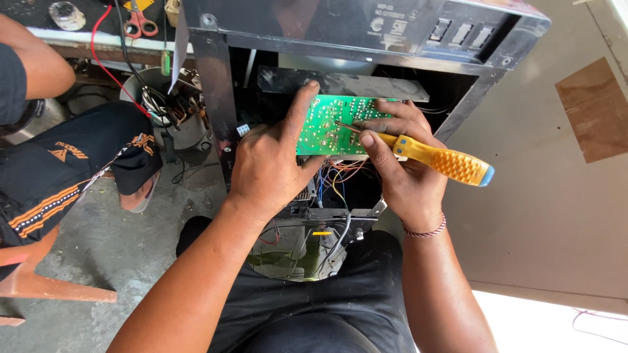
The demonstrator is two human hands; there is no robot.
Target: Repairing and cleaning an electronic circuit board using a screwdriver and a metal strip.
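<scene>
A green circuit board (330,124) sits inside an opened black metal appliance chassis (216,85). My left hand (271,160) holds the board's left edge, index finger stretched up along it. My right hand (399,173) grips a screwdriver with a yellow handle (445,160); its thin shaft points left and its tip touches the board's solder side. Coloured wires (337,180) hang below the board, between my two hands.
Another person sits at the left, a leg in black shorts (59,163) close to the chassis. A white bucket of cables (163,104) stands behind. Red-handled scissors (139,23) lie on a bench at the top left. A beige wall (556,216) is on the right.
</scene>
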